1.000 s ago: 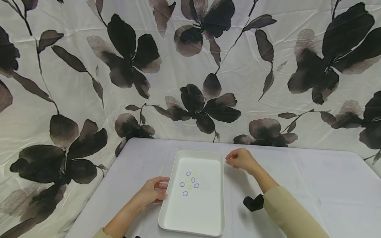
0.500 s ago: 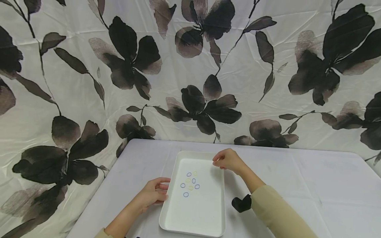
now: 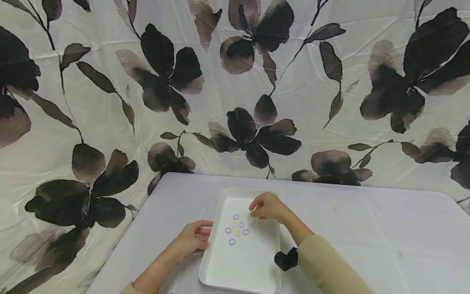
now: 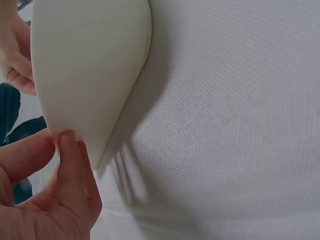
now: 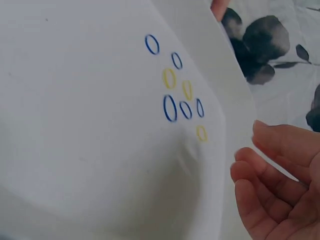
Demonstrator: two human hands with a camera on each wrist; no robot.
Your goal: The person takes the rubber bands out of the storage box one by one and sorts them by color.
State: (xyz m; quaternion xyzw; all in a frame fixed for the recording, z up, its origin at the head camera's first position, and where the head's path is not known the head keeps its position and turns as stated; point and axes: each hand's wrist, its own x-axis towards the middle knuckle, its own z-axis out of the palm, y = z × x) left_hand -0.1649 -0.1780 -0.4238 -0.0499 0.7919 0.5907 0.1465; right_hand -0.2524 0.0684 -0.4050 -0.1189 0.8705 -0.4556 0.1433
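Near the far edge of the tray [image 3: 240,267], my right grip [image 3: 267,207] gapes narrowly; I'd approach rings [image 5: 184,91] gently, left grip [image 3: 192,240] pinching the left edge.

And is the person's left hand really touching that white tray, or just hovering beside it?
Touching. The left wrist view shows it: the fingers of the left hand pinch the edge of the white tray, with no gap visible.

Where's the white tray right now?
Head view, lower centre: the white tray is between the two hands, its left rim gripped by the left hand, with the right hand over its far right part.
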